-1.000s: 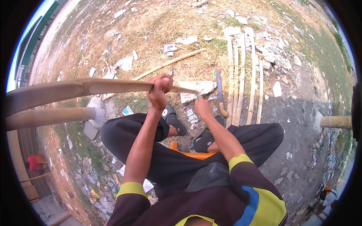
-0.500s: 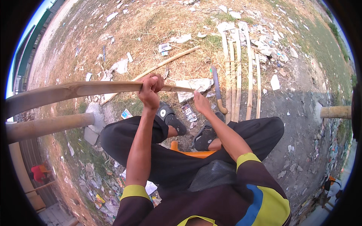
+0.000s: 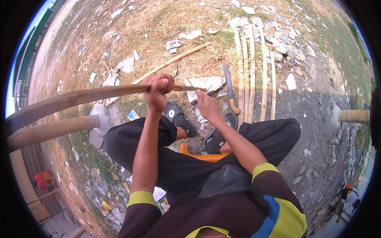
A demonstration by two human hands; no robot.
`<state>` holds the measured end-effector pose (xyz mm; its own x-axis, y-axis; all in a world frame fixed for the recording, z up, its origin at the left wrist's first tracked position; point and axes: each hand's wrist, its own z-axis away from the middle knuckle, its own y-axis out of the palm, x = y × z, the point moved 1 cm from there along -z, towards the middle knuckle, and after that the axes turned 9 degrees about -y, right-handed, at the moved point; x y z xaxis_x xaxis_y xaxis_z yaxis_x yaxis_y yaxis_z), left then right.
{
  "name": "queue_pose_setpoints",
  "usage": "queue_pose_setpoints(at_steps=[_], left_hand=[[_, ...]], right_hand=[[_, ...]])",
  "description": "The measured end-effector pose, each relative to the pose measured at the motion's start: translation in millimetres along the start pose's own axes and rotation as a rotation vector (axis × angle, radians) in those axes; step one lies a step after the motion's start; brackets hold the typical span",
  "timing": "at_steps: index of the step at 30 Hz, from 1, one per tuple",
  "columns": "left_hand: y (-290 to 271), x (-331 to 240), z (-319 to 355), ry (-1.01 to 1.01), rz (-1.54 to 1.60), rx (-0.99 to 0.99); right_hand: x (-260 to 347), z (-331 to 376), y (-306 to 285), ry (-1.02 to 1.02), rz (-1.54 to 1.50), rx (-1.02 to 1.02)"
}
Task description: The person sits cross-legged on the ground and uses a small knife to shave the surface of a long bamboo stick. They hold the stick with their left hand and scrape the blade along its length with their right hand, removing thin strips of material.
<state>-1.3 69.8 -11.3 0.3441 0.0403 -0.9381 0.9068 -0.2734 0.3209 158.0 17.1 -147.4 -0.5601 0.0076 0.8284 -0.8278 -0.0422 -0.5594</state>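
Compared with half a second ago, little changed: left hand (image 3: 158,90) in the same fist around the long bamboo strip (image 3: 79,97), right hand (image 3: 206,106) drawn slightly nearer the strip's right end. Strip held level across the knees, thick end curving off toward the left rim, thin end tapering to a point just past the right hand's fingertips.

Left arm straight out from the shoulder, fingers curled over the top of the strip, thumb side up. Right arm bent at the elbow, fingers pinched together near the strip's tip; whether touching it or gripping anything, cannot tell.

Seated on an orange stool (image 3: 198,155), black trousers, feet in dark sandals (image 3: 180,119). Just beyond the right hand, a knife (image 3: 230,89) lying on the dirt beside a row of split bamboo slats (image 3: 252,71). Thick bamboo pole (image 3: 47,131) below the strip on the left. Littered open ground ahead, another pole end (image 3: 353,116) at the right rim.
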Motion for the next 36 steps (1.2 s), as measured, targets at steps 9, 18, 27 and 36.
queue_pose_setpoints(at_steps=[9,18,27,36], left_hand=[[1,2,-1,-0.002,0.011,0.014],[-6,-2,0,-0.014,-0.237,0.005],[-7,0,10,-0.044,-0.250,-0.035],[-2,2,10,-0.066,-0.216,-0.035]], right_hand=[[13,6,-5,-0.001,0.025,-0.003],[42,6,-22,-0.028,-0.080,0.023],[29,12,-7,-0.056,-0.015,-0.006],[-9,11,7,-0.111,-0.005,0.003]])
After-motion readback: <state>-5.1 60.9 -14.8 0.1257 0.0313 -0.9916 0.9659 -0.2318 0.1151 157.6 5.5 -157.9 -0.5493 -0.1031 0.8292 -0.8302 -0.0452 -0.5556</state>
